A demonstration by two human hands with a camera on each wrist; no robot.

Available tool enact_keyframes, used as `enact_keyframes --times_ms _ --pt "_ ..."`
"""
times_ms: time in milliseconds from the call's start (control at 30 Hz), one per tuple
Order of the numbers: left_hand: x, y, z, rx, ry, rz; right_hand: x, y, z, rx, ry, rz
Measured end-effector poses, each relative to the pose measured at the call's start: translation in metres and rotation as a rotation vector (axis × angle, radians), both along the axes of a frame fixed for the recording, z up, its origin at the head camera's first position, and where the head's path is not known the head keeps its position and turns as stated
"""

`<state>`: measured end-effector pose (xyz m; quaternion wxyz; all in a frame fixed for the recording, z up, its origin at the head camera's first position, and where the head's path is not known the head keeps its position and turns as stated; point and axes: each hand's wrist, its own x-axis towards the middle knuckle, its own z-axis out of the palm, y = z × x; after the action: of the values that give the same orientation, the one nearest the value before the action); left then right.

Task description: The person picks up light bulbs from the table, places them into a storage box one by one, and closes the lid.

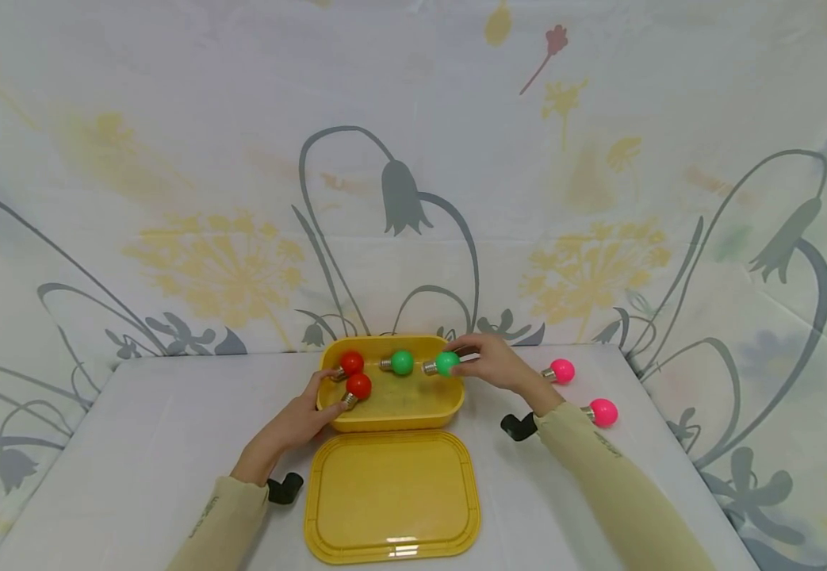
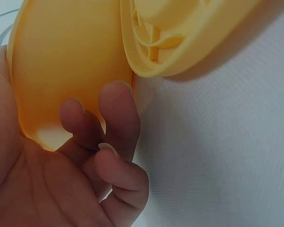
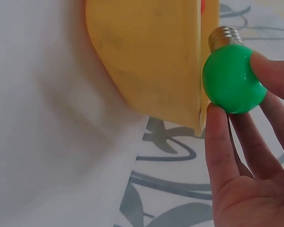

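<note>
My right hand (image 1: pixel 493 365) pinches a green light bulb (image 1: pixel 447 364) by its round end, over the right end of a yellow container (image 1: pixel 399 424). In the right wrist view the bulb's metal screw base (image 3: pixel 224 37) points away from the palm, beside the rim. At the container's left end, my left hand (image 1: pixel 293 419) holds its side, fingers curled near the outer wall in the left wrist view. Inside lie two red bulbs (image 1: pixel 359 386) on the left and another green bulb (image 1: pixel 402 363) near the middle.
A yellow lid (image 1: pixel 393 498) lies flat in front of the container. To the right, two pink bulbs (image 1: pixel 604 412) (image 1: pixel 563 371) rest on the white table (image 1: pixel 170 444), partly behind the right forearm. A flowered cloth (image 1: pixel 413 95) hangs behind the table.
</note>
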<state>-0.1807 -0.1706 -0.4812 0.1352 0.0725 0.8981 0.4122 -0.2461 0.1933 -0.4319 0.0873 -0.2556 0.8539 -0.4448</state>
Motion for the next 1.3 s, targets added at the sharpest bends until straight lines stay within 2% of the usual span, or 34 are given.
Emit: enact_keyframes --times_ms 233,467,1033,1300 --pt "0.0 -0.001 0.003 -0.004 -0.01 0.0 -0.005 -0.01 0.0 0.035 0.024 0.029" --pt "0.0 -0.001 0.002 0.005 -0.013 -0.001 -0.009 -0.022 0.003 0.066 -0.015 0.011" --pt "0.001 0.0 0.005 -0.001 -0.024 -0.003 -0.02 -0.051 0.003 0.065 -0.044 0.03" --pt "0.002 0.001 0.006 0.006 -0.015 -0.002 -0.025 -0.058 0.002 0.059 -0.101 0.049"
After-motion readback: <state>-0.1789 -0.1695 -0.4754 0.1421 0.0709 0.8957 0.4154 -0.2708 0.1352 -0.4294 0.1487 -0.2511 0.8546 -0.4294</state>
